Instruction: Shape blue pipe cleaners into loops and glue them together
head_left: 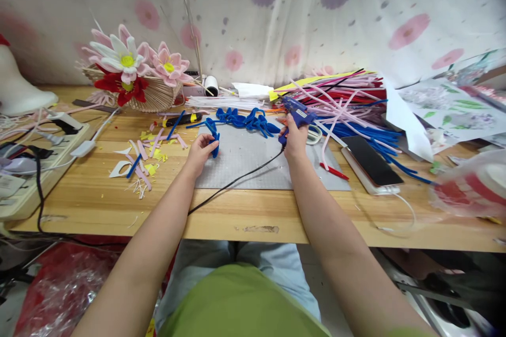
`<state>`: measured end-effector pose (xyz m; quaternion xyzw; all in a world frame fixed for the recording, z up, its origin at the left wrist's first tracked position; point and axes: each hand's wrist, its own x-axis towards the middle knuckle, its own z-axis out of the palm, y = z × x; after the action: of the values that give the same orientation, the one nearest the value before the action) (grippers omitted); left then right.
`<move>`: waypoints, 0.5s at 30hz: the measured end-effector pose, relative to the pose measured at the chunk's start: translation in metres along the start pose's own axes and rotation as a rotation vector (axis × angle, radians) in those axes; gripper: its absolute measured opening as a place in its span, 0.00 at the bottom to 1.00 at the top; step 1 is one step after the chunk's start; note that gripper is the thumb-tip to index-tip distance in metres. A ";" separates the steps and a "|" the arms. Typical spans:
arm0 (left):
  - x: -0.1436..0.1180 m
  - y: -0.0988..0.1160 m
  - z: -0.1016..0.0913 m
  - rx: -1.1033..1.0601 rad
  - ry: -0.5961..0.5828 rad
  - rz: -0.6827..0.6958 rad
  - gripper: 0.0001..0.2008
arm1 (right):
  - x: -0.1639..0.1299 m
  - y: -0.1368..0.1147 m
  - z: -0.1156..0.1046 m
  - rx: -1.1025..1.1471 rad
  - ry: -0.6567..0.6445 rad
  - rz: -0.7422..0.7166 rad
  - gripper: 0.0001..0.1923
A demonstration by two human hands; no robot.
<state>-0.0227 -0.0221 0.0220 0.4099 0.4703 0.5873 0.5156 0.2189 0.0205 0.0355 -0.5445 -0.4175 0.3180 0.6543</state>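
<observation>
Blue pipe-cleaner piece [214, 138] sits pinched in the left hand [201, 151], fingers curled round its bent loops, over the near-left part of the grey mat [253, 168]. Right hand [294, 139] is wrapped tight on the blue glue gun [295, 110] above the mat's right edge, nozzle aimed away; its black cord [237, 181] trails across the mat toward the person.

Done, as judged: a row of shaped blue loops [249, 120] lies along the mat's far edge. Left: the held piece looks unjoined to that row, and a large stock of straight stems [348, 102] remains right of the mat. Offcuts [146, 160] lie left of it.
</observation>
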 end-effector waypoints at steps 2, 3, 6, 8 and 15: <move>0.001 -0.003 0.000 0.002 0.011 0.022 0.18 | 0.003 0.006 -0.005 -0.091 0.112 0.009 0.24; 0.002 -0.004 0.001 0.005 0.017 0.027 0.18 | 0.004 0.009 -0.007 -0.133 0.127 0.022 0.23; 0.007 -0.002 0.003 -0.010 0.042 -0.017 0.19 | 0.008 0.017 -0.013 -0.178 0.085 0.060 0.21; 0.011 0.002 0.006 -0.051 0.077 -0.075 0.20 | 0.015 0.021 -0.022 -0.160 0.065 0.064 0.21; 0.010 0.005 0.029 -0.200 0.061 -0.128 0.22 | 0.032 0.034 -0.065 -0.409 -0.184 0.056 0.26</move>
<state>0.0024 -0.0082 0.0336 0.3077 0.4501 0.6095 0.5756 0.2929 0.0259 0.0044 -0.6459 -0.5161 0.2929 0.4803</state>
